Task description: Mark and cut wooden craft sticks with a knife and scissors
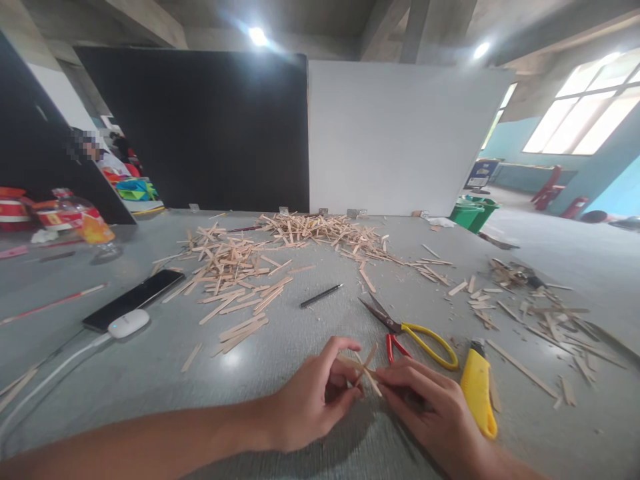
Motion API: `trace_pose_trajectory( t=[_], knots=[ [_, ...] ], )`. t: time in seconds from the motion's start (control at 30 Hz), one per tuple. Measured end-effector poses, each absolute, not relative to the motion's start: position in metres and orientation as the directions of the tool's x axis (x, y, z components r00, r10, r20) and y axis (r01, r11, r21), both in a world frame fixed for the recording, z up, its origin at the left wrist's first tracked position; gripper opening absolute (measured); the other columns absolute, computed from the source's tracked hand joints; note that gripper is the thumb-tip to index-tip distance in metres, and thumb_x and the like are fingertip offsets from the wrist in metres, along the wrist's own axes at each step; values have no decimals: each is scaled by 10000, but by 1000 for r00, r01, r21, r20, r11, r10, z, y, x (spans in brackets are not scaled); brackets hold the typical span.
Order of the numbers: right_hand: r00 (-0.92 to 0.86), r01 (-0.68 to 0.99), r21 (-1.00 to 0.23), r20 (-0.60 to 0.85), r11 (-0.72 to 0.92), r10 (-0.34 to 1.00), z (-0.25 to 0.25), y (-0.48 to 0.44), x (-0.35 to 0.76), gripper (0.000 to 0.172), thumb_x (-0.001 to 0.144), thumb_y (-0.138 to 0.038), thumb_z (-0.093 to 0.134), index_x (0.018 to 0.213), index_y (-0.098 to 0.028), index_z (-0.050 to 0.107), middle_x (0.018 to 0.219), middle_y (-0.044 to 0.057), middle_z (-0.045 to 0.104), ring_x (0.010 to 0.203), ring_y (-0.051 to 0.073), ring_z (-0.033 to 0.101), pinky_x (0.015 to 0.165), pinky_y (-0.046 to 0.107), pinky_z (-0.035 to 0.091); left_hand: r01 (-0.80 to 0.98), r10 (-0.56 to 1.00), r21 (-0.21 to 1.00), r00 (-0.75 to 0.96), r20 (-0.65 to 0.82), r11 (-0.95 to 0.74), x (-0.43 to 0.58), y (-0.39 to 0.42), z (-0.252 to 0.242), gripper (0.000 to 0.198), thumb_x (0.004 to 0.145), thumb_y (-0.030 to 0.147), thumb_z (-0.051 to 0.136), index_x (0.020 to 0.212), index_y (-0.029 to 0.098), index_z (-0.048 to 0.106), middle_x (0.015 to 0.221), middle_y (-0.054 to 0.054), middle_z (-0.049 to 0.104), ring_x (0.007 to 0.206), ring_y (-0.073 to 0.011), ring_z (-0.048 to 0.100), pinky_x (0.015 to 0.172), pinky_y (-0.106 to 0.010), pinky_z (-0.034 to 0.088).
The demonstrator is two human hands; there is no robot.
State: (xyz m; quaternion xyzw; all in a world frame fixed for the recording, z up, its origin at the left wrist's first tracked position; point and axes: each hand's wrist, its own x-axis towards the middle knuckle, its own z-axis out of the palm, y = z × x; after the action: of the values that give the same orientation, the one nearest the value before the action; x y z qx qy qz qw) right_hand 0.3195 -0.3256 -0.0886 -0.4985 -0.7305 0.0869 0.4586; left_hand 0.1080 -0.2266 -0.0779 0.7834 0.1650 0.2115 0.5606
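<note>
My left hand (315, 397) and my right hand (433, 413) meet low in the middle of the grey table (280, 333). Both pinch thin wooden sticks (365, 370) that cross between the fingertips. The left thumb and forefinger curl over one end, and the right fingers close on the other. Scissors (407, 330) with yellow and red handles lie just beyond my right hand. A yellow utility knife (477, 393) rests beside that hand on the right.
Heaps of wooden sticks (235, 267) cover the middle and far table, with scraps (530, 313) at the right. A black pen (321, 295), a phone (134, 299), a white device with a cable (129, 324) and a bottle (93, 227) lie left. Black and white boards stand behind.
</note>
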Motion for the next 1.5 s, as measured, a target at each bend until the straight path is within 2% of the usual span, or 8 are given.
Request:
trace_pose_trajectory(
  t=[0.17, 0.3, 0.5, 0.63, 0.7, 1.03, 1.23, 1.5],
  knots=[
    [-124, 641, -567, 588, 517, 799, -89, -326, 320, 156, 1012, -148, 619, 1101, -250, 698, 873, 7, 739, 733, 126, 706, 668, 205, 565, 87, 465, 984, 885, -3, -159, 107, -226, -77, 336, 993, 273, 581, 1279, 219, 414, 756, 37, 600, 556, -97, 521, 503, -192, 431],
    [-89, 642, -559, 625, 524, 775, -89, -326, 319, 104, 1012, -163, 630, 1040, -236, 698, 837, 8, 729, 692, 122, 680, 636, 204, 545, 125, 479, 989, 875, -72, -79, 108, -225, -73, 474, 948, 270, 649, 1368, 221, 435, 931, -29, 710, 592, -90, 571, 510, -180, 452],
    [-96, 657, -554, 610, 510, 786, -92, -327, 319, 108, 1019, -169, 625, 1059, -234, 701, 852, 17, 714, 673, 123, 647, 607, 219, 526, 133, 446, 991, 888, -112, -16, 109, -221, -75, 336, 878, 275, 744, 1165, 149, 624, 945, -58, 730, 622, -95, 604, 563, -201, 505],
    [-107, 677, -539, 601, 501, 792, -92, -327, 320, 107, 1026, -165, 613, 1068, -229, 687, 843, 16, 703, 672, 126, 642, 616, 228, 523, 122, 422, 987, 893, -155, 104, 110, -219, -78, 603, 846, 257, 791, 1378, 200, 511, 879, -16, 721, 607, -107, 607, 561, -224, 531],
    [-112, 682, -532, 602, 501, 791, -92, -326, 320, 103, 1031, -166, 603, 1063, -224, 681, 843, 19, 703, 683, 129, 653, 627, 233, 527, 124, 429, 987, 890, -156, 100, 110, -218, -78, 696, 836, 252, 815, 1436, 226, 462, 877, -10, 732, 615, -106, 612, 582, -221, 516],
    [-197, 689, -495, 575, 529, 794, -90, -327, 318, 157, 1064, -184, 539, 994, -209, 677, 812, 32, 673, 667, 142, 634, 604, 252, 516, 143, 425, 987, 891, -160, 72, 110, -219, -74, 556, 846, 343, 820, 1287, 181, 523, 711, 44, 644, 546, -97, 554, 545, -205, 470],
    [-197, 702, -481, 577, 525, 792, -90, -327, 319, 113, 1064, -199, 552, 1089, -224, 659, 824, 14, 685, 660, 137, 632, 608, 252, 507, 83, 439, 996, 896, -63, -27, 110, -219, -75, 422, 1004, 534, 602, 1200, 167, 531, 858, -47, 696, 609, -110, 593, 595, -229, 496],
    [-188, 697, -532, 512, 481, 838, -90, -329, 317, 142, 1084, -229, 513, 1114, -224, 652, 884, 26, 713, 715, 144, 676, 663, 258, 530, 159, 408, 986, 904, -129, -41, 109, -218, -74, 359, 961, 487, 666, 1123, 178, 582, 803, -11, 654, 586, -100, 558, 561, -214, 484]
  ],
)
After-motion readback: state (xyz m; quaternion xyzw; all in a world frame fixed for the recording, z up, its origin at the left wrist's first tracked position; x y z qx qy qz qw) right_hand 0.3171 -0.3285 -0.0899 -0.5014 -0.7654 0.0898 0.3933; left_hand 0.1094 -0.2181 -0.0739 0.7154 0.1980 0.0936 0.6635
